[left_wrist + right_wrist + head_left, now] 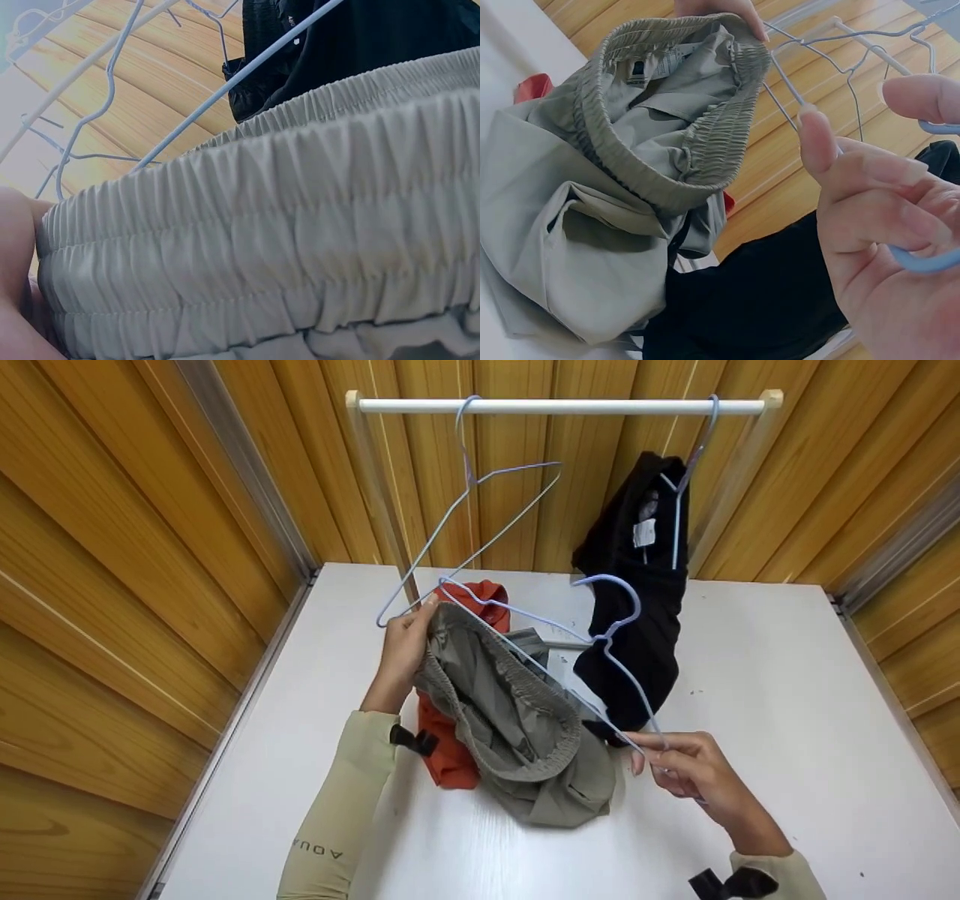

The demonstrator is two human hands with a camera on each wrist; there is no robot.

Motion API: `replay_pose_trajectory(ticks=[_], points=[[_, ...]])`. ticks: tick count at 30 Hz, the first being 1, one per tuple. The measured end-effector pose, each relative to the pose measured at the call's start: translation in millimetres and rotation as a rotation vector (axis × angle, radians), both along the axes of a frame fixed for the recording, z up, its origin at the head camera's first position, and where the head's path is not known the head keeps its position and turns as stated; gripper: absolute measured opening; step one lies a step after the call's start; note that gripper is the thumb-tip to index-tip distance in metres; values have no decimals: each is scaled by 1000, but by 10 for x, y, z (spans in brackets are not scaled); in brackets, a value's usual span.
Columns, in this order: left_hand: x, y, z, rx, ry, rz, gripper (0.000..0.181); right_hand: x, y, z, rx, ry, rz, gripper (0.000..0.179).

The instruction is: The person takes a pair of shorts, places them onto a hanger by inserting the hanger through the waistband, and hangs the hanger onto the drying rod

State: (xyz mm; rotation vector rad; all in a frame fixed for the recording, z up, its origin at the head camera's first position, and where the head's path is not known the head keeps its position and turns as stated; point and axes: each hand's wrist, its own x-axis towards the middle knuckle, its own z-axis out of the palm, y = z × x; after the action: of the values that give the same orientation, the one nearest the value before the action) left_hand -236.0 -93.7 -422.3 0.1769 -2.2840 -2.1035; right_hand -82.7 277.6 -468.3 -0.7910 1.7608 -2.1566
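Observation:
My left hand (405, 649) pinches the elastic waistband of a grey-green pair of bottoms (581, 791), its opening facing up. In the left wrist view the gathered waistband (255, 225) fills most of the picture. My right hand (694, 772) holds a pale blue wire hanger (637, 604) by its right end, fingers curled about the wire. The hanger's far left corner lies at the waistband's upper edge, near my left fingers. Its hook points up and away. In the right wrist view the hanger wire passes between thumb and fingers, and the bottoms (570, 247) hang beside it.
A white rack bar (562, 406) stands at the back. From it hang a bare wire hanger (471, 480) and a black garment (615, 540) on another hanger. A red-orange garment (450, 750) lies on the white table (787, 675) under the bottoms. Wood-patterned walls surround the table.

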Motion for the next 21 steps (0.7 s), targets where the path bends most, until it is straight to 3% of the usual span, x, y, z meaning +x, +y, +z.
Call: replay_pose_trajectory(ticks=[7, 21], points=[[-13, -14, -27, -23, -2, 11, 52, 8, 71, 67, 79, -15, -16, 34], [-27, -25, -39, -34, -5, 36, 47, 39, 237, 103, 202, -26, 35, 35]])
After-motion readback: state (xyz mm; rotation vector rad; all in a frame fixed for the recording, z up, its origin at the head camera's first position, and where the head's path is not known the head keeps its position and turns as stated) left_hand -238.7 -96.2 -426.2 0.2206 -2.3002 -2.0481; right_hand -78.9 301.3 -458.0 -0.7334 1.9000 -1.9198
